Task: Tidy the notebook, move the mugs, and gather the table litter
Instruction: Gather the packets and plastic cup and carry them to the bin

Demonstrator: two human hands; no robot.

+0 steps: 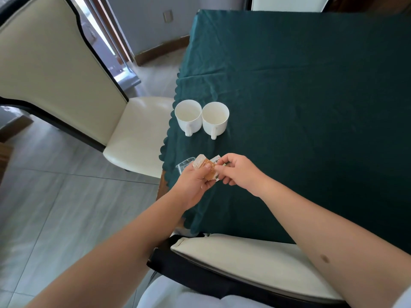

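Two white mugs stand side by side near the table's left edge, the left mug [188, 116] and the right mug [215, 118], handles turned toward me. Below them my left hand [193, 183] grips a bunch of snack wrappers [203, 163], tan and white. My right hand [239, 172] pinches a white wrapper [216, 161] at the same bunch. A clear plastic piece [184, 165] lies at the table edge just behind my left hand, partly hidden. No notebook is in view.
A dark green scalloped tablecloth [311, 96] covers the table. One cream chair [133, 134] stands at the table's left side, another cream chair [255, 261] is right below my arms, and a third chair back [289, 3] shows at the far end. Grey floor tiles lie left.
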